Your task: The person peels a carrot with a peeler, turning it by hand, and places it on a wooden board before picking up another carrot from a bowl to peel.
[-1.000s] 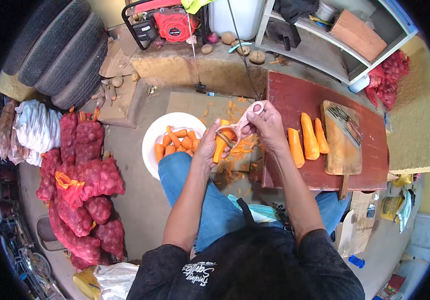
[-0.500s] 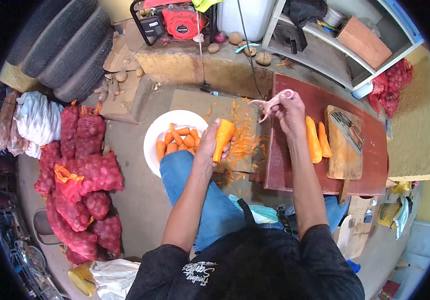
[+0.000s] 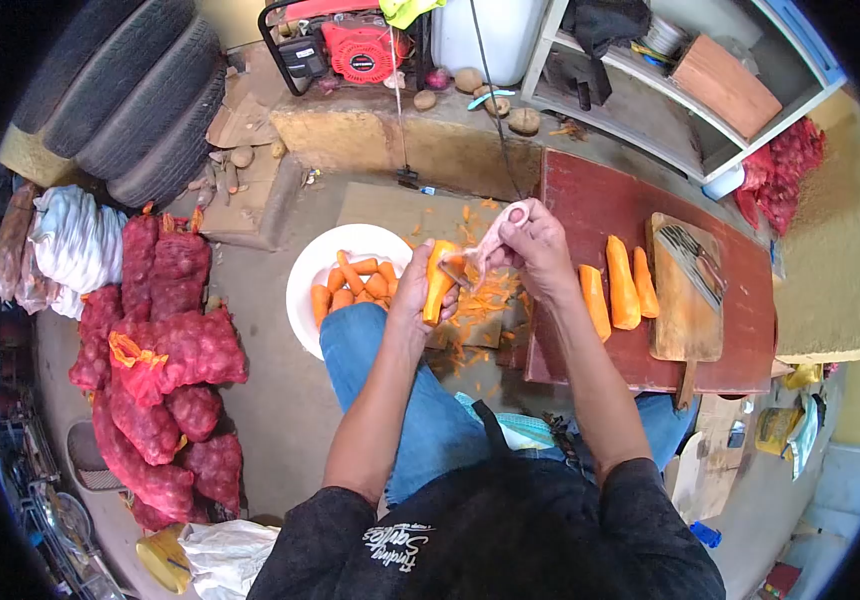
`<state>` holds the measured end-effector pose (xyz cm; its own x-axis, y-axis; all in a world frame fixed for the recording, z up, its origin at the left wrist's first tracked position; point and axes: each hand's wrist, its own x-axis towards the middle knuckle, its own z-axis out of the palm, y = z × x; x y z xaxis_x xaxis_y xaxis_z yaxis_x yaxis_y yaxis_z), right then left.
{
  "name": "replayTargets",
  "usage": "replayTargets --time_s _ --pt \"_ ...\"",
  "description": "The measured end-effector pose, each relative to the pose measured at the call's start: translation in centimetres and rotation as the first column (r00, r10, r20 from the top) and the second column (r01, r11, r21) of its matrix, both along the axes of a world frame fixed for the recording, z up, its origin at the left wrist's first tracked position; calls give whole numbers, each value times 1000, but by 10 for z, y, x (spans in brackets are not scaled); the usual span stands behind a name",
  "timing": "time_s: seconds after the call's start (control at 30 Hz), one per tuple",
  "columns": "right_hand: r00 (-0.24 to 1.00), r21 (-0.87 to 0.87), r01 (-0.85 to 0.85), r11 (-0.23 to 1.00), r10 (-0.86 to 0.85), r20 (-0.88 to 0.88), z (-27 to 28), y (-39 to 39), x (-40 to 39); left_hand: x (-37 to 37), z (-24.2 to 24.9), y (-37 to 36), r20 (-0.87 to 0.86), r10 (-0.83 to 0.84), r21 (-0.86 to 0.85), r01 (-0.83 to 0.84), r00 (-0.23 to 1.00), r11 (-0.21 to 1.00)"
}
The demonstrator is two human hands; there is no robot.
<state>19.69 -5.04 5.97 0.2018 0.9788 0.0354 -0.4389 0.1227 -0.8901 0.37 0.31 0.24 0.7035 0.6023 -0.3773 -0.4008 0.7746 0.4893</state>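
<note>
My left hand (image 3: pixel 415 290) is closed around a peeled-looking carrot (image 3: pixel 440 283), held above my knee with its thick end pointing away. A pale pink peeler (image 3: pixel 495 238) sits in my right hand (image 3: pixel 539 245), its head against or very close to the carrot. Orange peelings (image 3: pixel 480 300) lie scattered on the cardboard (image 3: pixel 380 205) beneath. Left of my left hand, a white basin (image 3: pixel 307 262) holds several orange carrots (image 3: pixel 352 275). Three peeled carrots (image 3: pixel 622 285) lie on the red table (image 3: pixel 575 190), right of my right forearm.
On the table rests a wooden chopping board (image 3: pixel 685 330) with knives (image 3: pixel 695 262). Red net sacks of onions (image 3: pixel 175 350) pile up at left, below stacked tyres (image 3: pixel 125 95). A red generator (image 3: pixel 360 50) and a white shelf (image 3: pixel 640 90) stand at the back.
My right hand has swung left and down, bringing the peeler to the carrot. A third carrot on the table, earlier hidden by my forearm, now shows. My left hand stays nearly in place.
</note>
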Motion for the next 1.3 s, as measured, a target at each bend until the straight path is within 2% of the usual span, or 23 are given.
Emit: replayTargets --time_s 0.13,0.23,0.27,0.37,0.4,0.43,0.5,0.6,0.7,0.73,0.87,0.97,1.0,1.07,1.13,1.2,1.23,1.3 --pt "971 -7 222 975 -221 -93 -20 15 38 -1 -2 -3 46 -52 -18 53 998 998" --pt "997 11 70 997 -70 -13 -7 3 18 -4 -1 0 -1 -27 3 27 1000 1000" --pt "1000 0 -1 1000 1 9 9 -2 4 -3 -4 2 44 -31 -18 32 999 999" --pt "987 -50 150 987 -153 -59 -22 16 32 0 -2 -1 43 -50 -40 52 998 998" --pt "988 -21 157 987 -157 -5 -16 18 41 -1 3 -4 37 -40 -26 41 999 999" --pt "962 -45 263 964 -265 -61 -16 14 43 -2 3 -2 25 -43 -15 43 999 999" --pt "978 -43 207 977 -207 0 -14 9 36 -2 0 -1 3 -47 -8 47 999 999" --pt "1000 -41 11 999 -10 21 -15 7 23 1 -4 0 -49 -91 110 96 995 989" --pt "987 -55 159 986 -160 -26 -16 14 39 7 5 -6 -115 -70 151 87 991 985" --pt "971 -40 220 975 -222 -90 -17 16 38 6 10 -7 -95 -72 123 84 993 989" --pt "994 1 45 999 -44 -104 -16 13 32 3 6 -5 -141 -47 213 77 989 974" --pt "973 -128 228 965 -230 -2 -35 19 52 1 13 -6 -125 -69 234 97 990 967" --pt "961 -112 267 957 -273 -45 -28 17 49 2 14 -7 -121 -70 229 97 990 969" --pt "962 -103 250 963 -259 -89 -17 11 44 -1 8 -6 -95 -110 240 130 989 962" --pt "967 -65 198 978 -205 -148 -16 3 38 1 9 -10 -7 -74 175 75 997 982" --pt "929 -53 252 966 -257 -268 -15 0 35 4 13 -9 112 -63 144 46 992 989" --pt "903 -52 278 959 -279 -326 -14 -3 33 5 13 -10 74 -57 172 44 996 984" --pt "926 -24 280 960 -277 -256 -10 -8 29 7 15 -12 1 -38 225 37 999 974"
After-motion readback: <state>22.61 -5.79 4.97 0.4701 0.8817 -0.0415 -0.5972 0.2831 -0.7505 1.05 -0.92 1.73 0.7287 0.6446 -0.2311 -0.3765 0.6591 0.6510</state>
